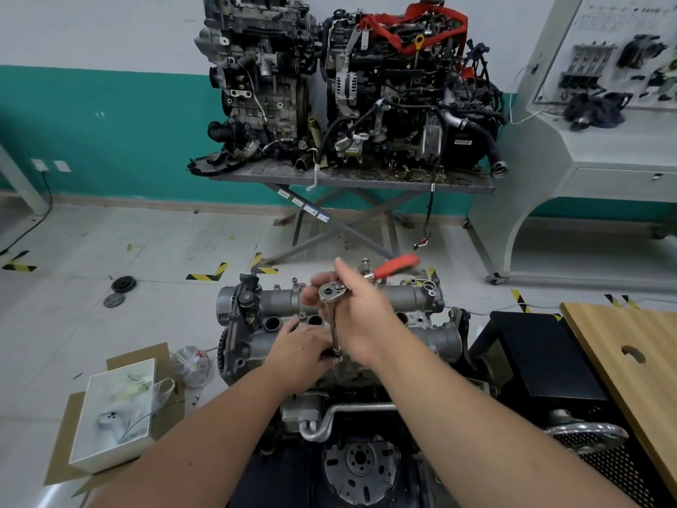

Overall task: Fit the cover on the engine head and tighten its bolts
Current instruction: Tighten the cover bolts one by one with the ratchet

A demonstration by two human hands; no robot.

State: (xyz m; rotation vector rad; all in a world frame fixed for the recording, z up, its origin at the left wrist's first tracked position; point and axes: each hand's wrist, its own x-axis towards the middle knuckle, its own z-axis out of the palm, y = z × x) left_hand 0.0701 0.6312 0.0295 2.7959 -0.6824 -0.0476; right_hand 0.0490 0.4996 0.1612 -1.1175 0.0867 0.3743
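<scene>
At frame centre, the right hand [361, 317] grips a red-handled ratchet [331, 293] while the left hand [304, 348] pinches its extension [335, 330], steadying it on a cover [410, 297] bolt.

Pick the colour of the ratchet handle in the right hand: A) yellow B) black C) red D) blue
C: the ratchet in the right hand has a red handle sticking out behind that hand, over the engine head cover.
</scene>
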